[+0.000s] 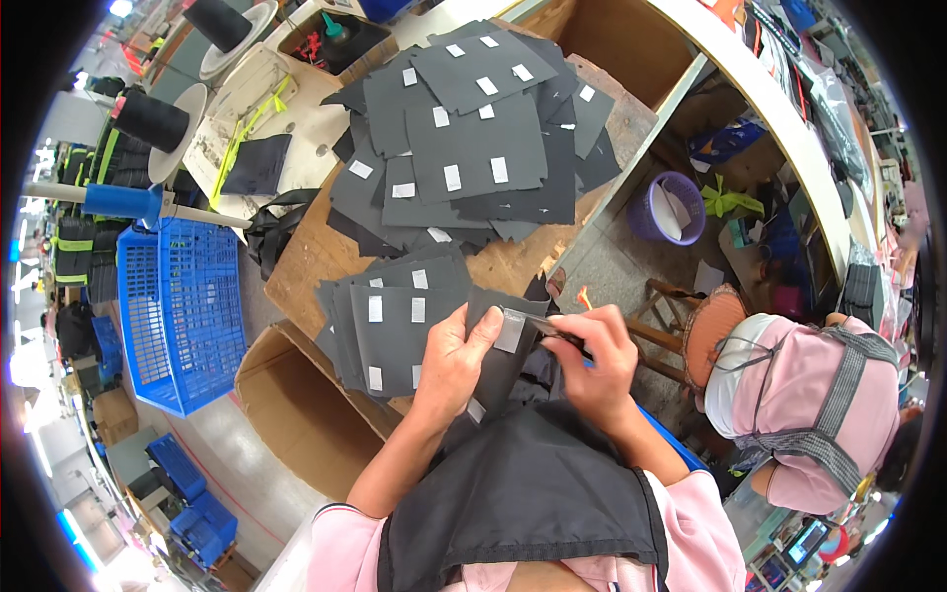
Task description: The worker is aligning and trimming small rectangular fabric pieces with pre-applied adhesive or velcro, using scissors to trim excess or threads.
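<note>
The left hand grips a dark grey cut piece of fabric from the left side, with the thumb pressed on top near a small white sticker. The right hand is closed around a small dark tool and pinches the same piece at its right edge, so both hands touch it. The piece is held up just above the near edge of a worn wooden table, in front of the person's chest. Just left of it lies a small stack of dark grey fabric pieces with white stickers. Farther away on the table sits a big heap of dark grey fabric pieces. A blue plastic basket stands to the left, and an open brown cardboard box sits near the table's left corner. Far right, a small purple basket rests on the floor. Another person in a pink top bends down on the right.
</note>
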Demonstrator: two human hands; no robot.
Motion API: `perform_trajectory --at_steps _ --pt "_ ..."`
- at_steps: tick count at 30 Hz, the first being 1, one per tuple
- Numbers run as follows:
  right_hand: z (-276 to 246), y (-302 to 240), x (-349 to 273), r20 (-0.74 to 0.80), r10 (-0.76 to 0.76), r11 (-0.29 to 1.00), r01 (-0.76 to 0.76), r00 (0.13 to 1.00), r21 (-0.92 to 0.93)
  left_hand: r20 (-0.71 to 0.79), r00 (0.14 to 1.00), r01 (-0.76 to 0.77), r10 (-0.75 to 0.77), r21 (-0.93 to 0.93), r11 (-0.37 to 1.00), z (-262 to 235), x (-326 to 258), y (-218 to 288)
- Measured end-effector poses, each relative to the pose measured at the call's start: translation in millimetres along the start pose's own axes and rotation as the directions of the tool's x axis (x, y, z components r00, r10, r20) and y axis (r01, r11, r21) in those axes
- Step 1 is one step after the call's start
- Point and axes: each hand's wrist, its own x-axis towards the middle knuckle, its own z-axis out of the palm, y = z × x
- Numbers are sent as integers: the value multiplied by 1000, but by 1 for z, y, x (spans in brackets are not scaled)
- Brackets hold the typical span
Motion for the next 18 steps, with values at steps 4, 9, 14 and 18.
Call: perform_trajectory --at_steps 4,9,14,18 --pt "-13 5 21 141 398 875 -421 907 239 23 999 -31 31 -1 1000 -2 2 -2" --pt "-21 26 26 652 90 880 -366 753 301 -89 993 -59 80 218 974 -10 8 -6" --pt "-9 26 25 626 265 732 -576 733 364 194 977 127 -87 -203 971 -15 8 -5" --pt "4 18 19 466 329 761 -523 821 383 119 979 181 -166 -132 975 -8 4 4"
